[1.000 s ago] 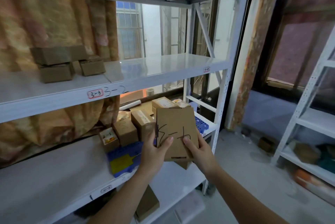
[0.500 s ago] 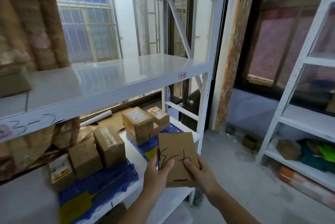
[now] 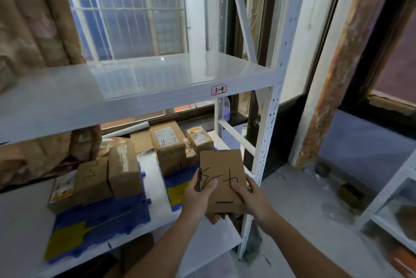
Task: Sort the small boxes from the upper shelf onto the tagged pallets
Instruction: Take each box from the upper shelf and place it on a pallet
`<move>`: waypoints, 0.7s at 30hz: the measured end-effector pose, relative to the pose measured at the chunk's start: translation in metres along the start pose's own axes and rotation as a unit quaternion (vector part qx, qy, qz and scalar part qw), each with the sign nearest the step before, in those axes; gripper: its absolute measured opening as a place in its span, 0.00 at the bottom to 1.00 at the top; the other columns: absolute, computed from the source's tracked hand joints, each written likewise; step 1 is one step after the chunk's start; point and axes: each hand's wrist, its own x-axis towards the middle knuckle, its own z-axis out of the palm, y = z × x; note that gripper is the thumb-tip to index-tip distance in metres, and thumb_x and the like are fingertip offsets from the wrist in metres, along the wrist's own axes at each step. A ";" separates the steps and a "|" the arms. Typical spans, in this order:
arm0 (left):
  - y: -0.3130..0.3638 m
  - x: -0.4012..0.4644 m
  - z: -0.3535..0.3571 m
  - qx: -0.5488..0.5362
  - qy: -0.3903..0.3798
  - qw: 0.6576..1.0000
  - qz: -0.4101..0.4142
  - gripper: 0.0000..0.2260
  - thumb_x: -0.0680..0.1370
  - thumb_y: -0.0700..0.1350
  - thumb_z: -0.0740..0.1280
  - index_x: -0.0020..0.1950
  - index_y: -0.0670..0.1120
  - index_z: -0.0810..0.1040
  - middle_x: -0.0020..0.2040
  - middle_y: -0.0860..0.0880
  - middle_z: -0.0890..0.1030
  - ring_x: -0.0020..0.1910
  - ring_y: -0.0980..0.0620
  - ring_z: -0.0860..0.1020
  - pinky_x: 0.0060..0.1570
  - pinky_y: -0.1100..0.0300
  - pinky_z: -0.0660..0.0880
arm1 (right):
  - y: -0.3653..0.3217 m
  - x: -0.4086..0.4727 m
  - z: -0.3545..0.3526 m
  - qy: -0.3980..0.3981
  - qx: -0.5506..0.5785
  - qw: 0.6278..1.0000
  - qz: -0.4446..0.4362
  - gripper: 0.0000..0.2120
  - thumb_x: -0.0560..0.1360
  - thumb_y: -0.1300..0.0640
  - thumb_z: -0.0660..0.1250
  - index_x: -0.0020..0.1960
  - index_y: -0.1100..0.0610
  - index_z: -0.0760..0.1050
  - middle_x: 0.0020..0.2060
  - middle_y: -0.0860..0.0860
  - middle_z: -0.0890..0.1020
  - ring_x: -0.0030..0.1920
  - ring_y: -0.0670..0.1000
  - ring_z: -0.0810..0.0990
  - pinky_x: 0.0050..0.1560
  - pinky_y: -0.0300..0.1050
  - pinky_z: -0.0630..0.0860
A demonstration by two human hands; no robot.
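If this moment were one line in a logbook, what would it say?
hands: left and right both holding small box | position: in front of lower shelf, not yet on a blue pallet

Brown cardboard box (image 3: 221, 176) with black handwritten marks on its face. White metal shelf rack (image 3: 144, 88), its upright (image 3: 269, 124) perforated with dark holes; white tag (image 3: 218, 90) outlined in red with black writing. Blue plastic pallets (image 3: 101, 221) bearing yellow tags (image 3: 65, 240). Brown boxes (image 3: 122, 170), one with a white printed label (image 3: 166, 139). Grey floor (image 3: 315, 221). White window bars (image 3: 126, 9) against blue.
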 end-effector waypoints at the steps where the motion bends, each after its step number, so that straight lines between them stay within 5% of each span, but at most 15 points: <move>1: 0.001 0.004 0.006 -0.010 0.014 1.000 -0.007 0.24 0.77 0.53 0.75 0.71 0.60 0.74 0.58 0.57 0.82 0.56 0.53 0.82 0.49 0.57 0.81 | -0.003 0.008 -0.005 -0.003 -0.008 1.000 0.006 0.27 0.78 0.43 0.70 0.74 0.43 0.66 0.56 0.51 0.83 0.50 0.53 0.86 0.45 0.44 0.85; 6: 0.000 0.034 0.025 -0.052 0.080 0.994 -0.060 0.24 0.75 0.55 0.76 0.69 0.49 0.76 0.57 0.50 0.82 0.54 0.49 0.82 0.44 0.56 0.82 | -0.010 0.045 -0.018 -0.035 -0.034 0.999 -0.003 0.26 0.81 0.46 0.68 0.75 0.41 0.62 0.62 0.52 0.79 0.57 0.52 0.82 0.43 0.38 0.81; 9: 0.000 0.056 0.029 -0.062 0.108 0.989 -0.084 0.26 0.75 0.57 0.76 0.68 0.47 0.73 0.58 0.47 0.81 0.53 0.48 0.82 0.41 0.57 0.79 | -0.011 0.069 -0.017 -0.040 -0.036 0.998 -0.027 0.28 0.81 0.48 0.68 0.77 0.43 0.62 0.67 0.51 0.76 0.62 0.53 0.79 0.53 0.45 0.82; 16: 0.001 0.118 0.031 -0.116 0.100 0.984 -0.094 0.25 0.75 0.61 0.73 0.66 0.49 0.77 0.57 0.46 0.83 0.55 0.44 0.83 0.54 0.41 0.83 | -0.035 0.127 -0.001 -0.022 -0.068 0.994 -0.083 0.36 0.74 0.43 0.73 0.77 0.45 0.63 0.68 0.47 0.74 0.67 0.54 0.76 0.68 0.59 0.77; 18: 0.006 0.135 0.031 -0.127 0.095 0.982 -0.105 0.21 0.79 0.59 0.70 0.68 0.50 0.75 0.58 0.47 0.81 0.56 0.44 0.81 0.54 0.40 0.83 | -0.043 0.145 0.006 -0.025 -0.076 0.992 -0.101 0.31 0.78 0.50 0.72 0.77 0.46 0.63 0.63 0.43 0.75 0.64 0.50 0.77 0.65 0.54 0.79; 21: 0.013 0.157 0.029 -0.169 0.080 0.972 -0.145 0.19 0.82 0.58 0.67 0.70 0.54 0.73 0.61 0.45 0.79 0.58 0.42 0.80 0.51 0.38 0.83 | -0.056 0.168 0.016 -0.030 -0.109 0.985 -0.133 0.29 0.79 0.54 0.72 0.75 0.45 0.62 0.55 0.34 0.74 0.53 0.38 0.78 0.47 0.35 0.80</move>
